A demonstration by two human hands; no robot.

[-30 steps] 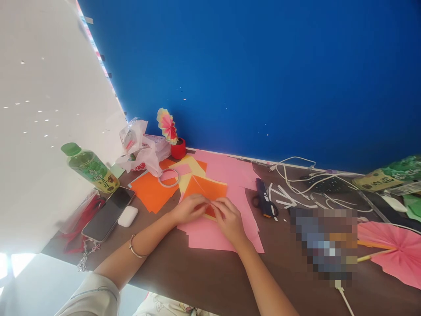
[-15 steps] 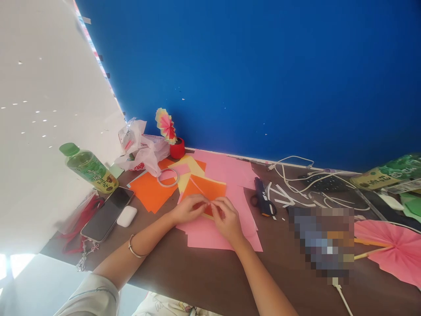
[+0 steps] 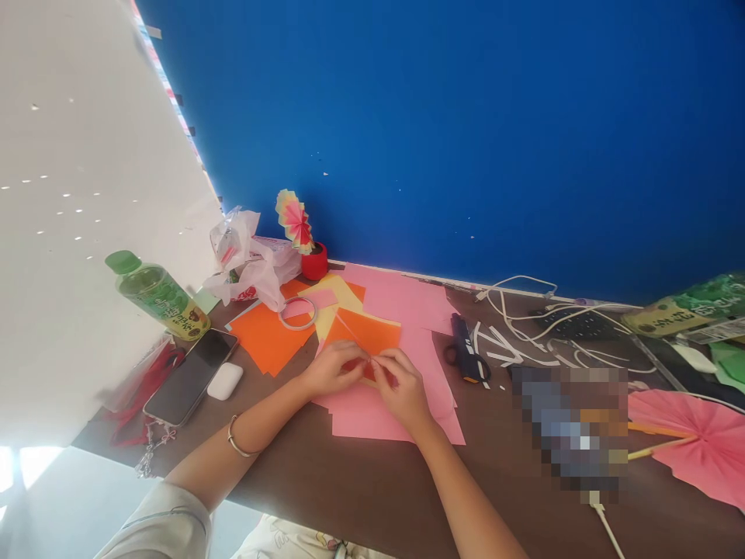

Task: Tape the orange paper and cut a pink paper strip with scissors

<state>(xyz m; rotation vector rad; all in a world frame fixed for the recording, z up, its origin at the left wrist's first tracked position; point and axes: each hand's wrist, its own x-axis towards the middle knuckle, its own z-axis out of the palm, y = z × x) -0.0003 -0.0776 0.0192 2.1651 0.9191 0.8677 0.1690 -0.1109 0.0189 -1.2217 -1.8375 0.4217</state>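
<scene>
My left hand (image 3: 337, 368) and my right hand (image 3: 401, 384) meet at the fingertips over an orange sheet (image 3: 369, 331) in the middle of the table. Both hands are closed in a pinch on something small, pinkish and too tiny to make out. Under and around the orange sheet lie pink sheets (image 3: 431, 365) and a yellow sheet (image 3: 343, 293). A roll of tape (image 3: 315, 314) rests on the orange and pink papers to the left.
Left on the table (image 3: 291, 473) are a bottle (image 3: 160, 299), phone (image 3: 192, 378) and white case (image 3: 224, 382). Behind stand a plastic bag (image 3: 256, 268) and red pot (image 3: 315, 262). Right are scissors (image 3: 478, 365), paper strips (image 3: 500, 341), cables (image 3: 524, 310) and a pink fan (image 3: 698, 442).
</scene>
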